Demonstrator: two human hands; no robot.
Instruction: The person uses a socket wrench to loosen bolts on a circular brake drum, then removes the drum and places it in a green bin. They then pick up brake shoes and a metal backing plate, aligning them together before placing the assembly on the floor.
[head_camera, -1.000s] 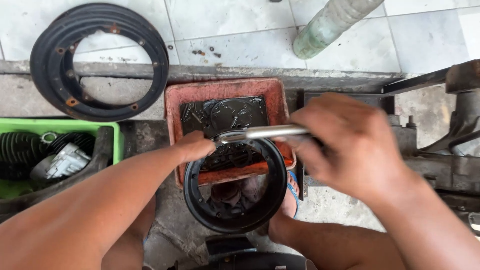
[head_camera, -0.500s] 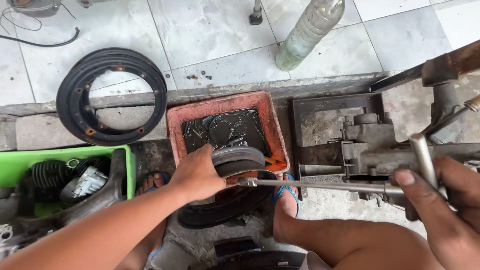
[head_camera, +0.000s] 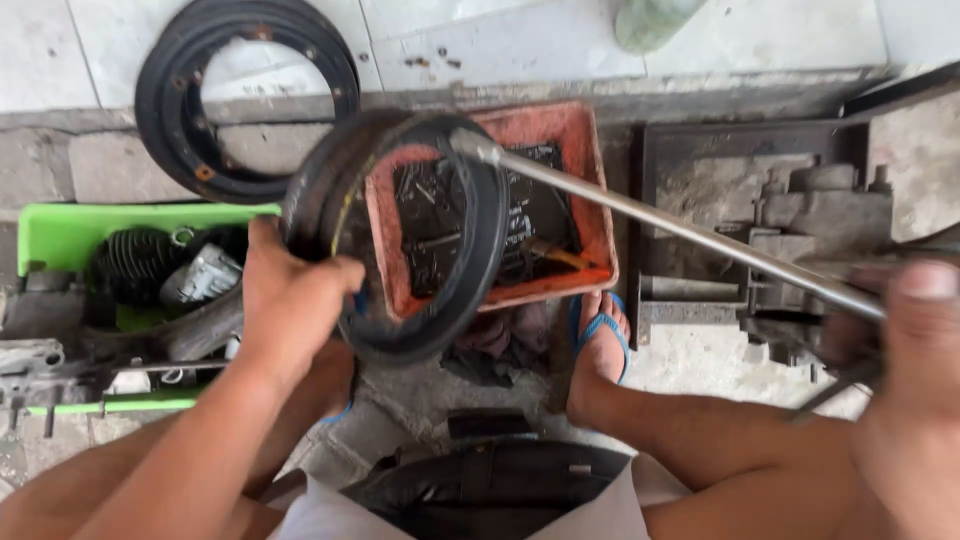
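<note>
My left hand (head_camera: 290, 300) grips the left side of a small black tyre (head_camera: 470, 270) and holds it raised and tilted above a red tray (head_camera: 590, 200). My right hand (head_camera: 915, 350), blurred at the right edge, holds a long shiny metal bar (head_camera: 680, 230). The bar's far tip (head_camera: 468, 143) rests against the upper rim of the tyre. Dark oily liquid and small parts lie in the red tray, seen partly through the tyre's opening.
A second black tyre (head_camera: 170, 110) lies on the tiles at upper left. A green crate (head_camera: 60, 235) of engine parts sits at left. A grey metal engine block (head_camera: 800, 220) stands at right. My sandalled foot (head_camera: 598, 345) rests below the tray. A greenish bottle (head_camera: 655, 20) stands at top.
The tyre has been lifted off the ground and tilted up over the red tray. The bar's tip moved from the tyre's middle to its upper rim. The view shifted closer.
</note>
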